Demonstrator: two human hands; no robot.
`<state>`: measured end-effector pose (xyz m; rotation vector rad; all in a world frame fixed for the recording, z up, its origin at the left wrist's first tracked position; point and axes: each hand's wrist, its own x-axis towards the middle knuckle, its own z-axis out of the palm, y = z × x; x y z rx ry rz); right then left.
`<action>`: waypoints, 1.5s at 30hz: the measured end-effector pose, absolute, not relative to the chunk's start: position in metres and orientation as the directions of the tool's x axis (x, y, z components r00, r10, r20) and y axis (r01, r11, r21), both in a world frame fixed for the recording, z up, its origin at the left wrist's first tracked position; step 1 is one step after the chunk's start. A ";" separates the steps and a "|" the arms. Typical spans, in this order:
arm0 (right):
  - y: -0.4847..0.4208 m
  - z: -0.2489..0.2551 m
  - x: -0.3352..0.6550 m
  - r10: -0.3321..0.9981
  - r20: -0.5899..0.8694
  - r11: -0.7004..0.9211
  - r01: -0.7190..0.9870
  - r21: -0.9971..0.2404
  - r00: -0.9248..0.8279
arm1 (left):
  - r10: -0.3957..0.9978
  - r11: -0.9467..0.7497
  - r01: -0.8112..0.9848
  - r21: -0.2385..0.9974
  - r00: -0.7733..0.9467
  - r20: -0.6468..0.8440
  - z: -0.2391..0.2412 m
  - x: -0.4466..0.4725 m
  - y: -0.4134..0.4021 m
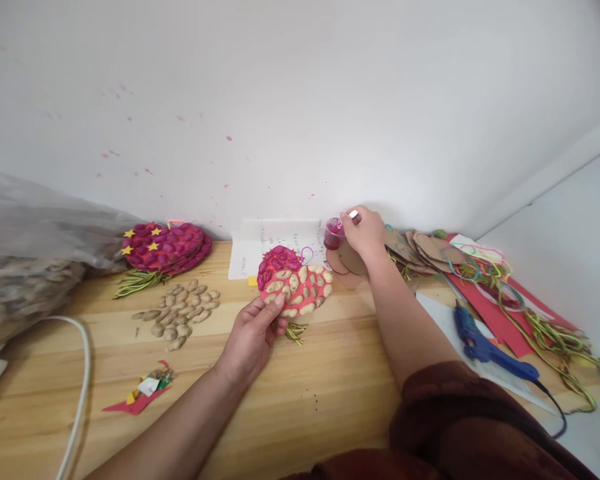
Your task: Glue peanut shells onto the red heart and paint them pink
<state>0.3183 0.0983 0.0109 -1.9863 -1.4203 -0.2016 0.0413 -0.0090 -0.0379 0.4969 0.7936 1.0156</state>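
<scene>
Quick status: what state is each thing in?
Left hand: gripping peanut piece
Peanut piece: part magenta, part unpainted
Right hand: gripping white-ended tool
Cup: holding magenta liquid
Loose peanuts: unpainted, spread out
Magenta pieces: stacked, yellow stars on top
Glue gun: lying down, unheld
Plastic bag: peanuts inside

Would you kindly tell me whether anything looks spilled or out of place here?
Yes: pink splatters dot the otherwise plain white wall behind the table. They look like stray paint, perhaps from the cup of magenta liquid by the right hand.
</scene>
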 end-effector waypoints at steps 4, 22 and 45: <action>0.097 0.012 0.318 0.784 0.498 -0.161 0.896 -0.415 0.372 | 0.889 0.458 -0.558 0.692 0.293 -0.352 -0.039 0.041 -0.009; 0.095 0.012 0.316 0.784 0.513 -0.119 0.896 -0.429 0.350 | 0.892 0.451 -0.530 0.719 0.296 -0.341 -0.036 0.043 -0.010; 0.098 0.013 0.322 0.748 0.552 -0.157 0.906 -0.394 0.369 | 0.934 0.333 -0.497 0.801 0.291 -0.208 -0.046 0.048 -0.004</action>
